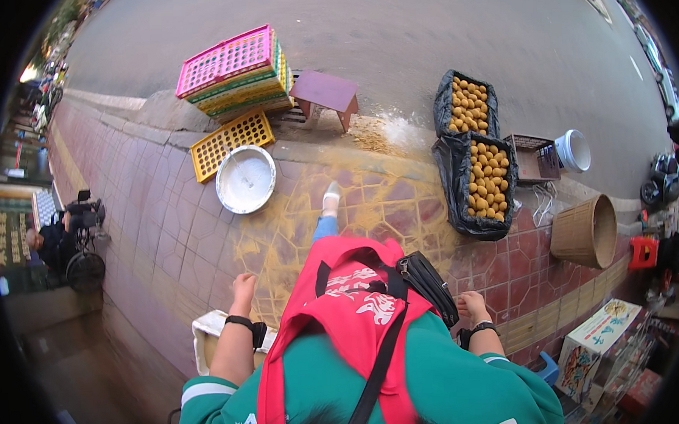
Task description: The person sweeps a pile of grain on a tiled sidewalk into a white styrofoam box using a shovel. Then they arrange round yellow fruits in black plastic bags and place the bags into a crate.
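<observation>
My left hand (244, 290) hangs beside me in a loose fist, with nothing visible in it. Just beneath that forearm is a white-rimmed foam box (204, 344), partly hidden. My right hand (473, 307) is at my other side, its fingers loosely bent and apart, holding nothing visible. Nearest to it is a black shoulder bag (428, 282), strapped over my red apron (331, 275). Ahead on the left, a metal basin (246, 179) with white powder stands on the pavement. Two boxes lined with black plastic hold brown balls (488, 177) ahead on the right.
Stacked, holed plastic trays (228, 63) stand by a small purple stool (325, 90); a yellow tray (231, 143) lies closer. Yellow powder (373, 199) covers the paving. Rightward are a crate (536, 158), a white bucket (574, 150) and a brown bin (582, 232). A person in a wheelchair (86, 268) sits left.
</observation>
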`<move>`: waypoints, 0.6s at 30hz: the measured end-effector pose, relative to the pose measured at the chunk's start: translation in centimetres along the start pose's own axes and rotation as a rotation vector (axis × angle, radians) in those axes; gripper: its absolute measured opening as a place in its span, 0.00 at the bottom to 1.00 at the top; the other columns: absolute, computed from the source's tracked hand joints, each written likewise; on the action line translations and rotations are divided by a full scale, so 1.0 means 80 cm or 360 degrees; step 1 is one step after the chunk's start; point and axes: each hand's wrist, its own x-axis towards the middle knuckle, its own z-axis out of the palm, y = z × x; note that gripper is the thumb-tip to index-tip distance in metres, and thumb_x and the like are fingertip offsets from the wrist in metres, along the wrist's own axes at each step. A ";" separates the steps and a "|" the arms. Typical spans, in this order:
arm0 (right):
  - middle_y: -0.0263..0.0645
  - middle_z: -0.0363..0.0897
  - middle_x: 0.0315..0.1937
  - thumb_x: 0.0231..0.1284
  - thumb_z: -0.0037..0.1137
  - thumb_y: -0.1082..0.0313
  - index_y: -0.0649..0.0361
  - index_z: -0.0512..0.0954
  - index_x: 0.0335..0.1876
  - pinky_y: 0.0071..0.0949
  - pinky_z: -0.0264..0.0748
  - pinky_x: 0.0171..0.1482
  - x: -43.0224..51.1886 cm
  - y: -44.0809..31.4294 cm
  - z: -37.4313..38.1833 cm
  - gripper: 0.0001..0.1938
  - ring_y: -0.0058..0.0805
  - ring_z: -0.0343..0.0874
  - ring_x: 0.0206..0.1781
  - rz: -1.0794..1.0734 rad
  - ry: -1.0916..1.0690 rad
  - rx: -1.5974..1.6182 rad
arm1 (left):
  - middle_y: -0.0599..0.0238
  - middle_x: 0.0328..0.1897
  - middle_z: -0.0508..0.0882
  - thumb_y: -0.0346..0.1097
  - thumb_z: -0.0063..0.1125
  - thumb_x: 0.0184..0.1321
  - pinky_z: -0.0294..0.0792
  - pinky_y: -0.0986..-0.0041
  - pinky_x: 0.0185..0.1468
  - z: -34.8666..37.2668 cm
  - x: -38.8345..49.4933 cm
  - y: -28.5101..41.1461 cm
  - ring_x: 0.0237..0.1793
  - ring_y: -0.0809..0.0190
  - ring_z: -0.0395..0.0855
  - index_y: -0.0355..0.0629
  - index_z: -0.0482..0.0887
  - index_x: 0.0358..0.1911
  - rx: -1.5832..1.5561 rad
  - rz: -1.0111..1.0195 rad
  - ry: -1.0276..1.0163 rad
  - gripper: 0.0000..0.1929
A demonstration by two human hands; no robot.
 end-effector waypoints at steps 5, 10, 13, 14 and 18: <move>0.36 0.76 0.26 0.57 0.49 0.69 0.59 0.75 0.45 0.25 0.75 0.23 -0.005 -0.039 0.012 0.11 0.26 0.78 0.24 0.0046 0.0253 0.0229 | 0.57 0.45 0.82 0.37 0.56 0.55 0.71 0.70 0.45 0.021 0.095 0.121 0.43 0.59 0.79 0.37 0.79 0.48 -0.0076 0.0033 -0.0326 0.18; 0.35 0.75 0.24 0.56 0.49 0.71 0.59 0.75 0.43 0.24 0.72 0.21 0.003 -0.132 0.059 0.10 0.25 0.76 0.22 0.0034 0.0296 0.0354 | 0.65 0.40 0.78 0.40 0.52 0.61 0.69 0.75 0.32 0.021 0.200 0.194 0.35 0.67 0.75 0.40 0.73 0.54 -0.0409 -0.0154 -0.0887 0.19; 0.35 0.76 0.25 0.56 0.49 0.71 0.60 0.75 0.45 0.23 0.71 0.22 0.022 -0.211 0.091 0.11 0.24 0.75 0.22 0.0032 0.0138 0.0290 | 0.66 0.34 0.79 0.38 0.52 0.61 0.68 0.77 0.28 0.009 0.284 0.238 0.30 0.68 0.76 0.38 0.75 0.51 -0.0056 -0.0354 -0.1070 0.17; 0.35 0.76 0.26 0.57 0.49 0.71 0.60 0.75 0.46 0.23 0.71 0.22 0.030 -0.235 0.100 0.11 0.24 0.75 0.23 -0.0039 0.0087 0.0196 | 0.66 0.33 0.79 0.38 0.51 0.60 0.68 0.78 0.27 0.008 0.300 0.252 0.28 0.68 0.76 0.38 0.76 0.49 -0.0092 -0.0206 -0.0954 0.16; 0.35 0.77 0.30 0.60 0.48 0.67 0.58 0.73 0.49 0.25 0.73 0.26 0.046 -0.280 0.124 0.12 0.25 0.77 0.26 -0.0145 0.0118 0.0485 | 0.68 0.36 0.81 0.38 0.50 0.59 0.71 0.74 0.32 0.007 0.349 0.348 0.32 0.67 0.79 0.41 0.78 0.47 0.0052 -0.0041 -0.0803 0.15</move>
